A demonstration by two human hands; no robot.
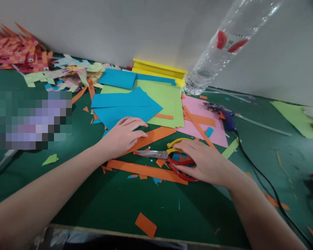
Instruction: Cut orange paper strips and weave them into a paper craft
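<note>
A grey wall backs the green table. Blue sheets overlap a lime sheet beyond the left hand. A long orange strip lies on the person's side of the scissors. These run crosswise, blades pointing left, handles under the right hand, the nearer one; its fingers spread over the loops, whether gripping I cannot tell. The left fingers, loosely bent, unclenched, hover or rest over a shorter strip slanting away rightward, just beyond the blades
</note>
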